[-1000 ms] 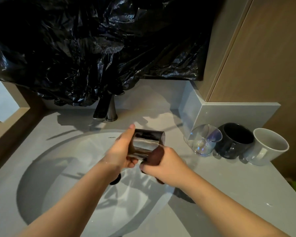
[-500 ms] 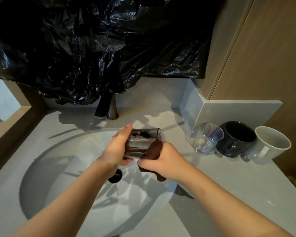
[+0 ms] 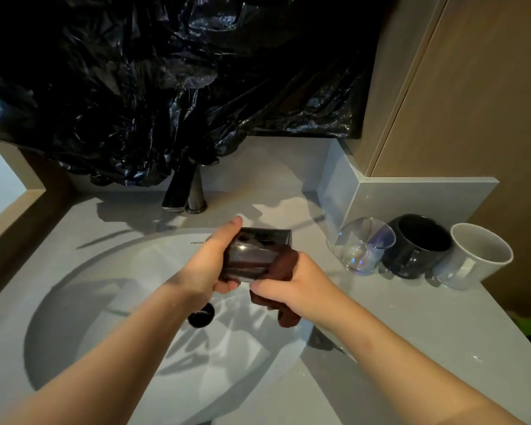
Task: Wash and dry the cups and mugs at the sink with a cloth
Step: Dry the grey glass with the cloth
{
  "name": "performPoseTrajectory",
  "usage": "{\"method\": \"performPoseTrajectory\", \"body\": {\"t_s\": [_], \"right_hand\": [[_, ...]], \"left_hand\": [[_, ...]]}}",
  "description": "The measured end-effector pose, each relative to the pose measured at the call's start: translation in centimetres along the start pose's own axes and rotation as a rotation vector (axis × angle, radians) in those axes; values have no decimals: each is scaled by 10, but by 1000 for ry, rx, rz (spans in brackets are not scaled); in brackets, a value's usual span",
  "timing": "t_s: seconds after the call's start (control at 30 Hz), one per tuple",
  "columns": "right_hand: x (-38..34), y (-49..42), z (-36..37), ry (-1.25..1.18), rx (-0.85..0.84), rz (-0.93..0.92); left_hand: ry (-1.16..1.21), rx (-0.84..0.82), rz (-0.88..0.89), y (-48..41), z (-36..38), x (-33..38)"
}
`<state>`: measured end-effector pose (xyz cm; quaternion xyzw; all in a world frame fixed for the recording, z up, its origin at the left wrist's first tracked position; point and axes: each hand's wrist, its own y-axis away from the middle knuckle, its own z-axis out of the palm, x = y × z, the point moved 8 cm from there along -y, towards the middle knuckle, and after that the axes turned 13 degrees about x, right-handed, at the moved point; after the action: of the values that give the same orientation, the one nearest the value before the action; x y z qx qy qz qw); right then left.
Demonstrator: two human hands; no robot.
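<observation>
Over the sink (image 3: 74,302), the left hand (image 3: 207,266) grips a dark cup (image 3: 252,251) tipped sideways, and just beside it the right hand (image 3: 299,286) clutches a cloth (image 3: 285,266) against its wall, apparently mid-wipe; next, the cup likely needs turning.

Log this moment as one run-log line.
stage: wiping dark cup over sink | left hand: holds cup | right hand: grips brown cloth against cup | counter: clear glass, black mug, white mug

Tumbler (image 3: 258,253) over sink (image 3: 74,302), between left hand (image 3: 209,262) and right hand (image 3: 301,286); cloth (image 3: 287,268) on its right side. Drain (image 3: 200,315) below. Faucet (image 3: 193,191) behind sink, under plastic (image 3: 166,87). Counter (image 3: 411,332) right: glass (image 3: 362,246), mug (image 3: 417,246), cup (image 3: 475,256), left to right.
</observation>
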<state>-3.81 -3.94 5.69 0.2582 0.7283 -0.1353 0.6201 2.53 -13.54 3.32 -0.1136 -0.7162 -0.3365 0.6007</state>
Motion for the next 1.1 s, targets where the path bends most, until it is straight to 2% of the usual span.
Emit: {"method": "performPoseTrajectory", "body": {"t_s": [0.03, 0.07, 0.13, 0.17, 0.2, 0.23, 0.27, 0.33, 0.37, 0.43, 0.5, 0.57, 0.63, 0.67, 0.73, 0.83, 0.9, 0.93, 0.97, 1.0, 1.03, 1.1], "right_hand": [[2, 0, -2, -143, 9, 99], [9, 1, -2, -338, -2, 248], [16, 10, 2, -662, -61, 512], [15, 13, 1, -703, -77, 545], [13, 14, -1, -676, -81, 518], [12, 12, -4, -614, -59, 461], [9, 8, -9, -528, -22, 366], [-2, 4, -16, -251, 49, 141], [-4, 4, -16, -93, 63, 57], [1, 4, -11, 32, 55, 9], [4, 5, -9, -113, 71, 77], [11, 5, -10, -416, 87, 275], [15, 12, -5, -639, 36, 470], [15, 12, -6, -650, 21, 489], [12, 10, -12, -545, 52, 397], [2, 10, -20, -196, 75, 110], [3, 15, -14, 8, 14, 30], [7, 15, -14, 20, 13, 36], [10, 15, -16, -25, 29, 74], [15, 15, -18, -137, 48, 151], [21, 16, -18, -294, 64, 267], [34, 22, -16, -597, 17, 520]], "left_hand": [[-24, 60, 98, 0, -2, 6], [-76, 114, 281, 1, -6, 16], [-294, 125, 743, 14, -7, 38], [-378, 84, 901, 20, -4, 42], [-415, 39, 960, 20, -2, 41], [-410, -10, 922, 19, -1, 39], [-350, -79, 802, 15, 0, 36], [-134, -226, 411, 8, 8, 23], [-55, -241, 228, 6, 12, 16], [-16, -103, 60, -1, 11, 6], [-39, 66, 150, 1, 6, 8], [-197, 175, 465, 11, 0, 23], [-404, 159, 758, 24, 0, 33], [-433, 127, 812, 26, 2, 32], [-352, 48, 695, 23, 4, 24], [43, -92, 149, 20, 15, 5], [125, -57, -130, 21, 21, -11], [146, -4, -189, 21, 21, -17], [151, 55, -186, 21, 22, -19], [128, 115, -107, 23, 20, -17], [56, 177, 50, 25, 16, -11], [-242, 268, 491, 35, 11, 10]]}}
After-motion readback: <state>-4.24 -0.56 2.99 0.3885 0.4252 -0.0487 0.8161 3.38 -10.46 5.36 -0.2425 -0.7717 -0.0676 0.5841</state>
